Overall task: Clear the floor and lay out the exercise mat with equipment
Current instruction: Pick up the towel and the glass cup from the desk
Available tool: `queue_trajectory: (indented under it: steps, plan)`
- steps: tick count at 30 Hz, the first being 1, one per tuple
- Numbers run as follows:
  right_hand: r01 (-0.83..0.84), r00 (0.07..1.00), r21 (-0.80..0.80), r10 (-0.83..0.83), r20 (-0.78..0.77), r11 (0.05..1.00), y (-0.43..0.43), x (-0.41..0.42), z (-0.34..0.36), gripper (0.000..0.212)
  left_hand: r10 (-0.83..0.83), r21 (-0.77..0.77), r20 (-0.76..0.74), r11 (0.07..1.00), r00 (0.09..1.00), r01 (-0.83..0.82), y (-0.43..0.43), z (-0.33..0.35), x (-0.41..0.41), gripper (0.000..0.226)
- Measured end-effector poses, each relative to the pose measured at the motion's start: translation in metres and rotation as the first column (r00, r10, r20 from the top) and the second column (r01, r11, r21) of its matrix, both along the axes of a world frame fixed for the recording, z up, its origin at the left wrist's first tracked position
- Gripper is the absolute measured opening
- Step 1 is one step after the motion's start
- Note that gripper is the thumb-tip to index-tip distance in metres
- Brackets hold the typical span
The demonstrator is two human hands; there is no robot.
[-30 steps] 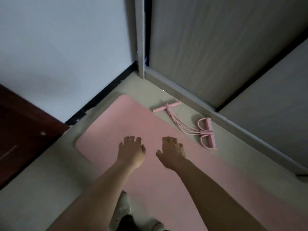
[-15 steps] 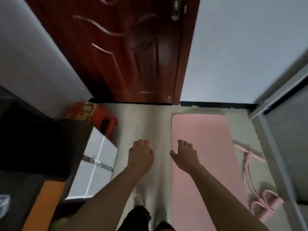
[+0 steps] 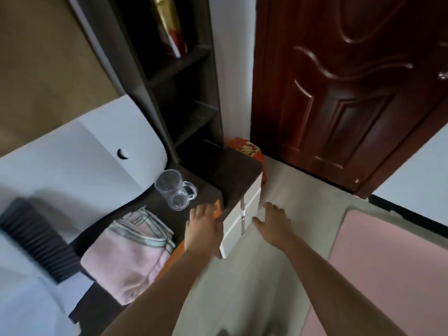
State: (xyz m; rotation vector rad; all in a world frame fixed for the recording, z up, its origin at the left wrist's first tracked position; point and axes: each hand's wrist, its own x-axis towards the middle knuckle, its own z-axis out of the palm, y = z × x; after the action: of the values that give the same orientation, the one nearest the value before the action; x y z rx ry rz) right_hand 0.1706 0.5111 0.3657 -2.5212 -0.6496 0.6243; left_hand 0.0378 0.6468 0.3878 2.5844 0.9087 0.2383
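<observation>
Two bare hands show: one left hand and one right hand. One clear glass mug with a handle stands just beyond the left fingers. One folded pink cloth with striped edging lies to their left. One flat orange sheet shows at the left fingertips. One dark-topped cabinet sits between the two sets of fingers, with two white drawer fronts. One pink exercise mat lies right of the right fingers. One dark red panelled wooden door and one red-orange patterned object stand well beyond the fingertips.
</observation>
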Motion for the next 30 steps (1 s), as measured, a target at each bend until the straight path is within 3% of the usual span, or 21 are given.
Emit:
queue_trajectory:
  steps: [3,6,10,15,19,22,24,30]
  plan:
    - [-0.033,0.997,0.063,0.037,-0.068,0.997,0.050,-0.030,0.011,0.054,0.103,0.001,-0.009,0.995,0.995,-0.103,0.034,-0.007,-0.049,0.050]
    - [-0.056,0.988,0.102,0.070,-0.140,0.993,0.101,-0.049,0.018,0.053,0.244,-0.013,-0.165,0.968,0.956,-0.249,0.065,-0.029,-0.096,0.077]
    - [-0.084,0.985,0.105,0.099,-0.144,0.991,0.149,-0.054,0.021,0.071,0.309,-0.046,-0.286,0.941,0.907,-0.335,0.080,-0.055,-0.139,0.096]
    - [-0.138,0.979,0.102,0.152,-0.137,0.985,0.186,-0.044,0.020,0.071,0.216,0.050,-0.293,0.976,0.931,-0.211,0.080,-0.077,-0.181,0.106]
    - [-0.154,0.976,0.109,0.169,-0.138,0.982,0.202,-0.041,0.017,0.047,0.111,0.068,-0.402,0.993,0.909,-0.091,0.079,-0.088,-0.199,0.115]
    - [-0.134,0.983,0.068,0.141,-0.119,0.989,0.206,-0.043,0.015,0.018,0.101,0.081,-0.430,0.994,0.897,-0.074,0.083,-0.091,-0.201,0.109]
    - [-0.150,0.976,0.017,0.151,-0.156,0.989,0.206,-0.049,0.013,0.017,0.119,0.079,-0.429,0.992,0.895,-0.094,0.084,-0.091,-0.199,0.101]
    - [0.083,0.843,-0.021,-0.082,-0.531,0.996,0.197,-0.057,0.016,0.021,0.158,0.121,-0.490,0.986,0.857,-0.113,0.088,-0.086,-0.188,0.082]
